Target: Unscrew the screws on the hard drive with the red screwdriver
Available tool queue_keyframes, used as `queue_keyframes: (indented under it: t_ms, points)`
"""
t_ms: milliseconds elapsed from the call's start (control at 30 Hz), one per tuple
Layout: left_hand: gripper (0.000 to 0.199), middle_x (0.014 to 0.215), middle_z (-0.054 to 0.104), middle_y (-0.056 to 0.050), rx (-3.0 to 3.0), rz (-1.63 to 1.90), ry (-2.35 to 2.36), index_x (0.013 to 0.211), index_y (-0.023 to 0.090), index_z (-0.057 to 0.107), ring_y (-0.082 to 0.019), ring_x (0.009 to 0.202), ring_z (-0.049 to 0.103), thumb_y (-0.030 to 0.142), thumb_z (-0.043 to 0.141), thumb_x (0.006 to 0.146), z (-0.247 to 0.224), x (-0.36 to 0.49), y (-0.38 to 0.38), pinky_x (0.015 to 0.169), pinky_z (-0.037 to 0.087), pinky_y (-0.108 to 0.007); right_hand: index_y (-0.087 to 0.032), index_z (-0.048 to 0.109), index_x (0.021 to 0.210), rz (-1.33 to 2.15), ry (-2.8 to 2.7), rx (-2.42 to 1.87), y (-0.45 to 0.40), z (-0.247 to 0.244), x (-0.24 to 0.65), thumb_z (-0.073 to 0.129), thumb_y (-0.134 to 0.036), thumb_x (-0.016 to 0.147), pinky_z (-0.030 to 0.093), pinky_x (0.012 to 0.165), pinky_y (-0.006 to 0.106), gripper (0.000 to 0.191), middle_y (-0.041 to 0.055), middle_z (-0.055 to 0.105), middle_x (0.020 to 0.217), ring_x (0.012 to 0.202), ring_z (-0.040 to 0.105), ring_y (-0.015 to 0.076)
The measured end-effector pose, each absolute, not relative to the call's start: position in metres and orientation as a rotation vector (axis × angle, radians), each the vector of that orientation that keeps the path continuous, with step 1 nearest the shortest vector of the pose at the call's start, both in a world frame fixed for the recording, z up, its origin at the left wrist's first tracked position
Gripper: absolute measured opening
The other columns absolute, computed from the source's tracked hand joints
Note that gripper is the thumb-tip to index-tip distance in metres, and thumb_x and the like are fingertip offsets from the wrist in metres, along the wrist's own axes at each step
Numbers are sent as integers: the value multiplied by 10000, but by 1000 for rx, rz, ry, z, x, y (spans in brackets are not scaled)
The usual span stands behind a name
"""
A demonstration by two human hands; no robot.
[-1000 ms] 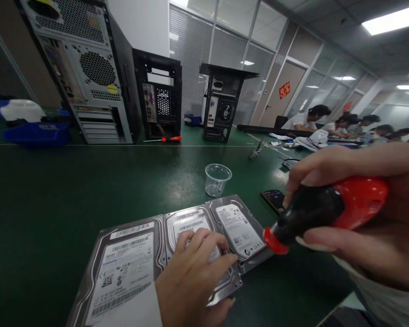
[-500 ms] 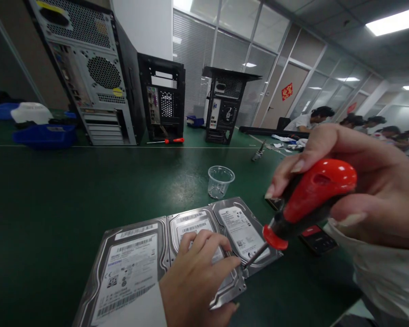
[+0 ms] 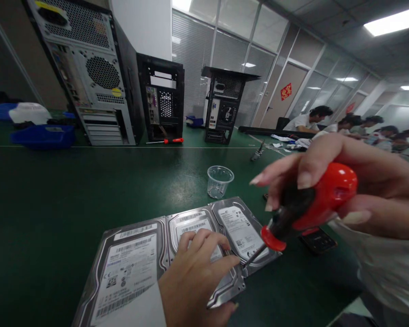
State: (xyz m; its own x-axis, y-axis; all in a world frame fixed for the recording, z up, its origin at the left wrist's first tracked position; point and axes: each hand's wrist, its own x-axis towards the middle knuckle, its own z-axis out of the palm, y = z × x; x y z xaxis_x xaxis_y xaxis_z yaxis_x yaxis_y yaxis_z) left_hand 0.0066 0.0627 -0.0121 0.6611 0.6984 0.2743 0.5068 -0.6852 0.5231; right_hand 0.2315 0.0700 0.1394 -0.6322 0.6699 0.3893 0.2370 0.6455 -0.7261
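Three hard drives lie side by side on the green table: a left drive [image 3: 129, 263], a middle drive [image 3: 194, 222] and a right drive [image 3: 241, 231]. My left hand [image 3: 199, 277] rests on the middle drive with its fingers apart, the thumb hanging over the near edge. My right hand [image 3: 330, 186] holds a red and black screwdriver [image 3: 337, 186] by its handle. The shaft slants down to the left, its tip at the near corner between the middle and right drives, close to my left index finger. The exact contact of the tip is too small to tell.
Beyond the drives stands a clear plastic cup [image 3: 219, 181] with small bits inside. A phone [image 3: 318, 240] lies under my right forearm. Computer cases [image 3: 104, 72] stand at the back, near another red screwdriver [image 3: 168, 141] and a blue tray [image 3: 44, 136]. People sit at the far right.
The fingers of my right hand have shifted round the screwdriver handle, the index finger reaching further left, and the handle has turned. My left hand and the drives look nearly the same.
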Motion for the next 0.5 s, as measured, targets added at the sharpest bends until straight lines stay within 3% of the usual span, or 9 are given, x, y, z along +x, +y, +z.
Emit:
queue_keyframes:
  t_ms: [67,167,300,433,500]
  points:
    - [654,1215,519,72,2459,669,940,1103,335,598,-229,1135,448,231,943,558,-14,6,63,985,282,-422,-264,633,1154,898,-2202,-691,69,141,240,607,-279,903,616,832,374,253,63,571,1235,988,676,236]
    - [651,1198,524,68,2455,714,928,1095,330,599,-235,1117,457,221,940,552,-15,7,63,975,293,-427,-292,573,1252,1069,-2197,-665,73,138,244,517,-253,938,605,850,417,320,68,549,1215,1062,638,265]
    - [655,1198,525,67,2454,740,919,1102,327,596,-234,1118,456,228,943,555,-16,7,64,984,288,-426,-264,582,1070,1133,-2022,-518,77,123,227,612,-457,866,615,695,354,282,44,497,1073,861,639,206]
    - [663,1206,523,66,2432,733,906,1109,341,590,-232,1124,452,222,943,559,-16,7,64,995,271,-422,-261,602,1007,1046,-1794,-723,72,116,209,572,-287,914,577,771,263,100,17,504,1025,902,601,144]
    - [672,1211,519,70,2432,734,902,1109,348,588,-233,1122,450,229,946,553,-17,6,64,991,273,-421,-262,593,1076,1075,-1787,-704,72,119,208,557,-215,916,547,895,276,170,4,520,993,952,588,136]
